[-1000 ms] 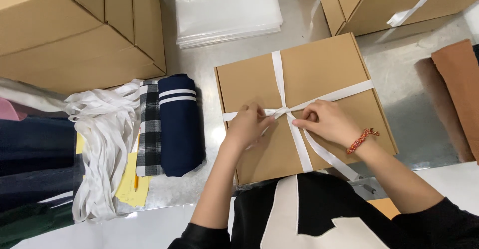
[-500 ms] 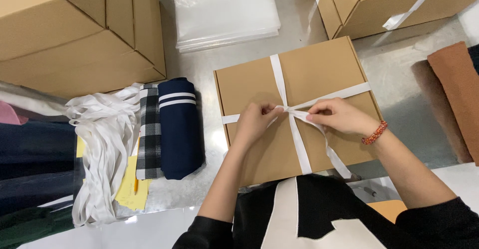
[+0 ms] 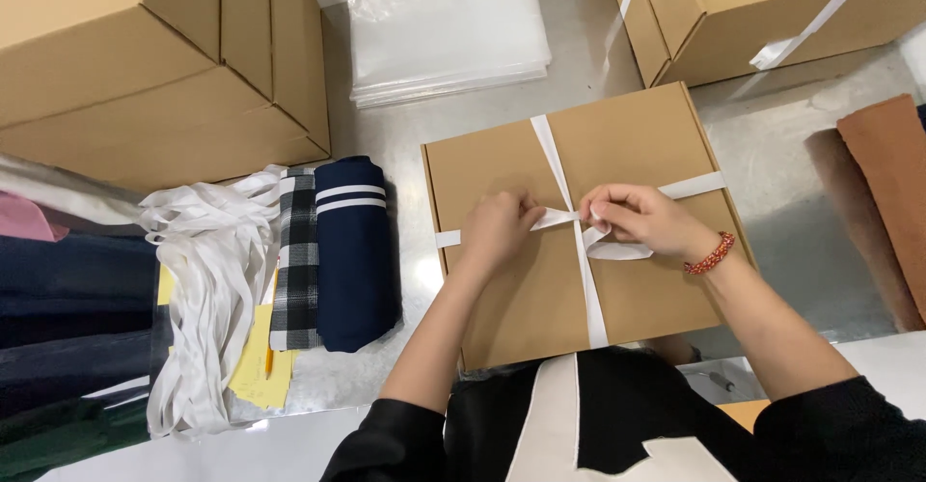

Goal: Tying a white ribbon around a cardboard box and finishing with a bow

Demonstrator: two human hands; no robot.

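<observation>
Here, from the head camera, we see both hands working at the middle of a flat brown cardboard box (image 3: 617, 289) that lies on the grey counter (image 3: 801, 212). A white ribbon (image 3: 590, 294) crosses the lid both ways, and the crossing sits right between our two sets of fingers. The left hand (image 3: 497, 231) is curled, its fingers pressed together and pinching the ribbon just left of the crossing. The right hand (image 3: 641, 220) is likewise closed, its fingers (image 3: 600, 210) pinching the ribbon just right of the crossing, with a loose loop of ribbon hanging under them. A red beaded bracelet (image 3: 711, 253) sits on the right wrist, just behind that hand.

To the left of the left fingers, apart from the box, a folded navy cloth with white stripes (image 3: 355, 250) lies beside a black-and-white checked cloth (image 3: 294, 260), and further left a heap of loose white ribbons (image 3: 207, 299) spills over yellow paper slips (image 3: 256, 366). Beyond the fingers, a stack of clear plastic bags (image 3: 444, 33) rests on the counter. Large cardboard cartons (image 3: 145, 67) stand far to the left and up, and another ribbon-tied carton (image 3: 772, 19) stands beyond the right fingers. Well to the right of them lies a folded rust-brown cloth (image 3: 887, 183).
</observation>
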